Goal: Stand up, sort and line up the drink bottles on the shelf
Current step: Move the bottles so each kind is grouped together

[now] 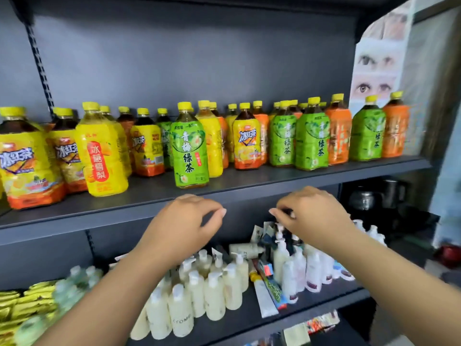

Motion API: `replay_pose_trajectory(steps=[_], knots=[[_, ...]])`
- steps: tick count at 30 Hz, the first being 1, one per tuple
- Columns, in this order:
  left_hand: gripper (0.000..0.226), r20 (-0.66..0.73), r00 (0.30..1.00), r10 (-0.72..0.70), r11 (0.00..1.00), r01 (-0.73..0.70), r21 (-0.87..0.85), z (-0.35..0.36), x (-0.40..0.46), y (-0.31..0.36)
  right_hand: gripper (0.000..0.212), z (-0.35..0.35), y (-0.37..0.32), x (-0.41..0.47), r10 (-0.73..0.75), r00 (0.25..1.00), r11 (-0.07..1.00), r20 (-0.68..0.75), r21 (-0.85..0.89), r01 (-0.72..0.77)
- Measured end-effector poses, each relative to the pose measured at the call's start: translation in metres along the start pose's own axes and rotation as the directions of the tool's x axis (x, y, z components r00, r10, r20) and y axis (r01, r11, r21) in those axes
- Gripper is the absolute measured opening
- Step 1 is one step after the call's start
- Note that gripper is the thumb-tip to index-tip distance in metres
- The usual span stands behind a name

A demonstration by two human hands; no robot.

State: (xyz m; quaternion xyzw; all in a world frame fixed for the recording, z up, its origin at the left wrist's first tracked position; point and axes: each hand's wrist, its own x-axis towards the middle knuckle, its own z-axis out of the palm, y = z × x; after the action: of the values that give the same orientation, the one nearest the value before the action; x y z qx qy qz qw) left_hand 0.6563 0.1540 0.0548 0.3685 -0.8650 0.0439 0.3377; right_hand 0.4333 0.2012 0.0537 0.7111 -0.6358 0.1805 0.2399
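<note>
Currently all bottles [191,146] stand upright on the shelf [224,193]; sorting remains, colours mixed. Left hand [184,221] and right hand [311,213] hover empty, fingers [219,211] loosely curled

White pump bottles [214,293] and tubes [265,299] are seen on the lower shelf [324,299], yellow packets [27,303] at its left, dark kettles [363,199] at right.

Head camera faces the shelf [249,182] closely, looking slightly down.
</note>
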Motion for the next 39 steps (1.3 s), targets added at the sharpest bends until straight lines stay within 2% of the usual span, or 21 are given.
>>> replay_pose_trajectory(steps=[4,9,13,15,20,26,31,33,39], knots=[[0.063,0.063,0.996,0.060,0.998,-0.061,0.012,0.031,0.029,0.059,0.036,-0.012,0.069,-0.032,0.082,0.996,0.995,-0.042,-0.045,-0.084],[0.071,0.119,0.979,0.167,0.985,-0.169,0.011,0.100,0.086,0.143,0.034,-0.026,0.183,-0.086,0.177,0.983,0.978,-0.040,-0.110,-0.180],[0.034,0.175,0.963,0.207,0.978,-0.205,-0.027,0.160,0.128,0.223,0.037,-0.038,0.272,-0.126,0.277,0.961,0.953,-0.012,-0.122,-0.276],[0.029,0.178,0.959,0.223,0.975,-0.219,-0.042,0.187,0.149,0.258,0.040,-0.043,0.312,-0.139,0.321,0.947,0.939,0.020,-0.139,-0.315],[0.032,0.202,0.958,0.204,0.979,-0.206,-0.015,0.234,0.201,0.306,0.035,-0.042,0.389,-0.148,0.392,0.919,0.914,0.050,-0.140,-0.382],[0.034,0.183,0.980,0.078,0.997,-0.081,0.010,0.288,0.269,0.319,0.033,-0.008,0.470,-0.118,0.409,0.910,0.912,0.063,-0.076,-0.404],[0.032,0.036,0.999,0.001,0.998,0.001,-0.060,0.328,0.325,0.316,0.034,0.032,0.526,-0.061,0.370,0.928,0.929,0.049,-0.015,-0.369],[0.037,-0.058,0.994,-0.090,0.989,0.082,-0.121,0.339,0.350,0.313,0.035,0.046,0.548,-0.029,0.357,0.931,0.930,0.072,0.067,-0.361],[0.068,-0.314,0.877,-0.365,0.917,0.280,-0.285,0.359,0.404,0.306,0.044,0.078,0.596,0.042,0.341,0.937,0.876,0.073,0.336,-0.345]])
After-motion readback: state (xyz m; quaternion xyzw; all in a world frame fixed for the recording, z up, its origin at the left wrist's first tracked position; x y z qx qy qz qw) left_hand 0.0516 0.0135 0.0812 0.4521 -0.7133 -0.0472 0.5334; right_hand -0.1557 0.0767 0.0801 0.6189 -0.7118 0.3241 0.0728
